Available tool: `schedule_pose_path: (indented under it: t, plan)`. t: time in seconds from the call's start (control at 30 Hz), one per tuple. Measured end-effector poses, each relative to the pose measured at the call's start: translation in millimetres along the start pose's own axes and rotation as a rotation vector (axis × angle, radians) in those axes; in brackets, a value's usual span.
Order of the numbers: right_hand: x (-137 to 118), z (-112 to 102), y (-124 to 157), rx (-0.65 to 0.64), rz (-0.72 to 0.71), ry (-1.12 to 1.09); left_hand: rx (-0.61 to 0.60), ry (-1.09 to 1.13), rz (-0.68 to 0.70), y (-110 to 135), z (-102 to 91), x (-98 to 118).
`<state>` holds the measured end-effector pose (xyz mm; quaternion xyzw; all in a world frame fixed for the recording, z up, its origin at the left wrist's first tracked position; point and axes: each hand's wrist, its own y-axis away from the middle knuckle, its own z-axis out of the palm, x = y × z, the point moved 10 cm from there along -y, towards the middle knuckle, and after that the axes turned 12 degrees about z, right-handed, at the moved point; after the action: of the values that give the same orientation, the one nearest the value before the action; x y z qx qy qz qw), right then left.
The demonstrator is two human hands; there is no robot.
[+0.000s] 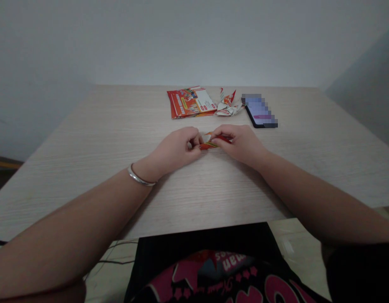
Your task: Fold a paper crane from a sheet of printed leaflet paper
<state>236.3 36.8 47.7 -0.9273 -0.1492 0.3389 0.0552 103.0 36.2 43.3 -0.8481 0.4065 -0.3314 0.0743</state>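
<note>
Between my two hands is a small piece of folded paper [208, 145], orange-red and printed on one side, white on the inside. My left hand [182, 145] pinches its left end, with the fingers curled. At the other end, the thumb and forefinger of my right hand [240, 141] close on the paper. Both hands rest low over the table, close together. My fingers cover part of the paper, so its full shape is hidden.
Beyond my hands lies a stack of orange-red printed leaflets [191, 103]. Right of it sit folded paper pieces [228, 105] with pointed tips, then a phone [260, 111] with its screen lit. All rest on the pale wood-grain table [102, 134], whose far edge meets a wall.
</note>
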Motion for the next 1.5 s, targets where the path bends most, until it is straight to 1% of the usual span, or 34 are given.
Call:
schedule_pose_path:
  t: [0.07, 0.17, 0.23, 0.3, 0.43, 0.57, 0.67, 0.87, 1.0, 1.1, 1.17, 1.23, 1.33, 1.37, 1.43, 1.5]
  plan:
    - [1, -3, 1, 0.008, -0.004, 0.019, -0.035, -0.069, 0.019, -1, 0.1, 0]
    - [5, -9, 2, 0.028, -0.008, 0.029, -0.127, -0.192, 0.067, -3, 3.6, 0]
    - [10, -14, 2, 0.041, 0.000, 0.022, -0.168, -0.254, 0.072, -4, 4.3, -2]
    - [15, -19, 1, 0.058, 0.013, 0.008, -0.198, -0.276, 0.046, -5, 4.4, -4]
    - [24, -27, -2, 0.078, 0.044, -0.015, -0.254, -0.235, -0.003, -3, 6.5, -9]
    - [33, -30, -4, 0.069, 0.076, -0.017, -0.245, -0.220, -0.001, -2, 3.9, -13]
    - [38, -34, -6, 0.075, 0.095, 0.007, -0.214, -0.233, 0.050, -3, 0.2, -14]
    - [49, -39, -7, 0.084, 0.126, -0.002, -0.194, -0.263, 0.143, -4, -4.8, -12]
    - [61, -44, -9, 0.135, 0.133, 0.013, -0.199, -0.272, 0.203, -4, -6.4, -12]
    - [72, -50, -10, 0.186, 0.137, -0.008, -0.234, -0.333, 0.200, -3, -5.0, -17]
    - [77, -50, -11, 0.191, 0.122, -0.029, -0.230, -0.366, 0.190, -2, -6.0, -20]
    - [73, -44, -13, 0.147, 0.047, -0.049, -0.196, -0.374, 0.164, -2, -9.2, -23]
    - [57, -28, -13, 0.018, -0.119, -0.059, -0.107, -0.355, 0.117, -1, -16.6, -26]
    - [53, -22, -12, -0.026, -0.154, -0.058, -0.084, -0.340, 0.119, -1, -17.8, -26]
    - [48, -11, -10, -0.106, -0.185, -0.058, -0.083, -0.306, 0.174, -1, -14.5, -22]
    - [46, -3, -7, -0.173, -0.198, -0.069, -0.123, -0.284, 0.262, 0, -6.9, -17]
